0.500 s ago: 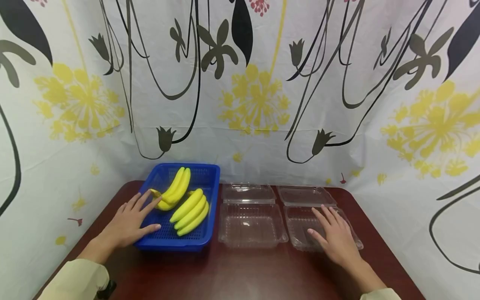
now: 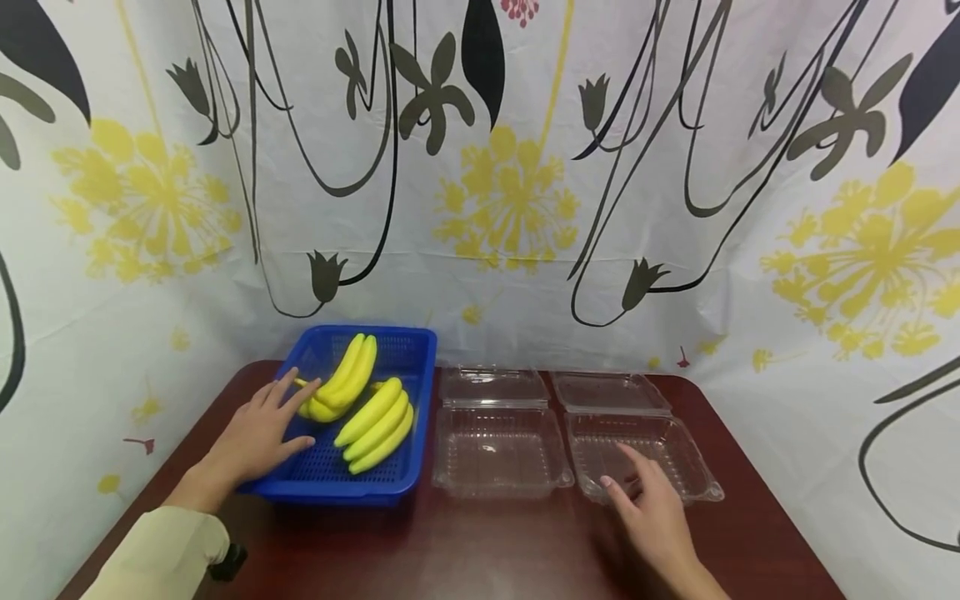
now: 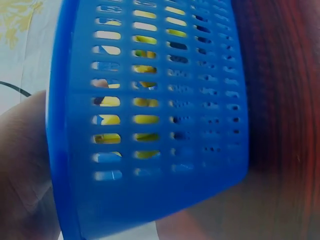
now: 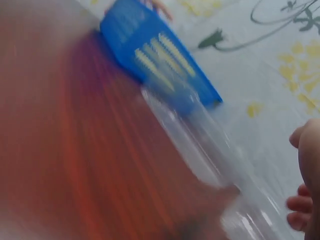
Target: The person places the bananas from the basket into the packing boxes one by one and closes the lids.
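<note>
A blue plastic basket (image 2: pixel 420 417) stands at the left of the table with two bunches of yellow bananas in it: one bunch (image 2: pixel 352 379) farther back, another bunch (image 2: pixel 378 429) nearer the front. My left hand (image 2: pixel 255 433) reaches over the basket's left side, fingers spread, fingertips by the stem of the back bunch; whether they touch it I cannot tell. In the left wrist view the slotted basket wall (image 3: pixel 150 115) hides most of that hand. My right hand (image 2: pixel 656 517) hovers at the front of the right clear clamshell container (image 2: pixel 686 458), fingers loosely bent, holding nothing.
Another clear clamshell container (image 2: pixel 498 454) stands open between the basket and the right container, its lid (image 2: pixel 495 387) folded back. The dark red table (image 2: pixel 487 550) meets a flower-patterned curtain (image 2: pixel 517 308) behind and at both sides.
My right hand has drawn back toward me and slightly left from above the right container, its fingers more bent. My left hand stays at the basket's left side. The head view has shifted slightly.
</note>
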A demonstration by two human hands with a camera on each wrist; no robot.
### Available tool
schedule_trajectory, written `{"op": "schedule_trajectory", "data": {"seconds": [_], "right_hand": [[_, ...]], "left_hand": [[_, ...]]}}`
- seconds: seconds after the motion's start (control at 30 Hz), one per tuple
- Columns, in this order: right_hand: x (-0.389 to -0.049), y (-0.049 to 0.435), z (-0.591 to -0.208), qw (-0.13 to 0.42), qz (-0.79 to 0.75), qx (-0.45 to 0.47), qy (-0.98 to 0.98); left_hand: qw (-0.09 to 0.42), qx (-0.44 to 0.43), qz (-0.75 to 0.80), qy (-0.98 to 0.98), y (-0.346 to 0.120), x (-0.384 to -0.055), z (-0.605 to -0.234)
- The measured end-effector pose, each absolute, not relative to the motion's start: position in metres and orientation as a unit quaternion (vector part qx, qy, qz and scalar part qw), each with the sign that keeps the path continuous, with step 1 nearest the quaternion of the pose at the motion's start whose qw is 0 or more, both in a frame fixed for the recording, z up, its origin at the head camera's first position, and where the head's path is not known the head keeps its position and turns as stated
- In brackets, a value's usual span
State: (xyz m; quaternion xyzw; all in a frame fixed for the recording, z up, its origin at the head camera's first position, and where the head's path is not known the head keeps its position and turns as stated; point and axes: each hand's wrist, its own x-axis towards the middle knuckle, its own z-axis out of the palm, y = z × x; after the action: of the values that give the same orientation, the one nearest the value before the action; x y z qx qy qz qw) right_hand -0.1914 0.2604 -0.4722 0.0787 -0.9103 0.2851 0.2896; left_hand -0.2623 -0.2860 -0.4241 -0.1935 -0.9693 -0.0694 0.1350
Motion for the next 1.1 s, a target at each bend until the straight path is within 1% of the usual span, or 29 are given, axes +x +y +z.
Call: {"op": "schedule_trajectory", "data": {"seconds": [0.13,0.27,0.5,0.83,1.1], "right_hand": [[-0.179,0.241,-0.473,0.23,0.349,0.05,-0.907],[-0.172,0.229,-0.476,0.176,0.364,0.025,-0.914],[-0.171,0.218,-0.482,0.142,0.352,0.009,-0.925],[-0.176,0.201,-0.493,0.085,0.462,0.017,-0.883],[-0.185,0.192,-0.499,0.072,0.537,0.01,-0.84]], "left_hand": [[0.126,-0.178,-0.076,-0.973,-0.285,-0.268,-0.423],[0.118,-0.162,-0.088,-0.976,-0.283,-0.275,-0.419],[0.103,-0.145,-0.117,-0.977,-0.278,-0.285,-0.413],[0.082,-0.121,-0.094,-0.985,-0.278,-0.3,-0.41],[0.07,-0.114,-0.081,-0.988,-0.275,-0.305,-0.408]]}}
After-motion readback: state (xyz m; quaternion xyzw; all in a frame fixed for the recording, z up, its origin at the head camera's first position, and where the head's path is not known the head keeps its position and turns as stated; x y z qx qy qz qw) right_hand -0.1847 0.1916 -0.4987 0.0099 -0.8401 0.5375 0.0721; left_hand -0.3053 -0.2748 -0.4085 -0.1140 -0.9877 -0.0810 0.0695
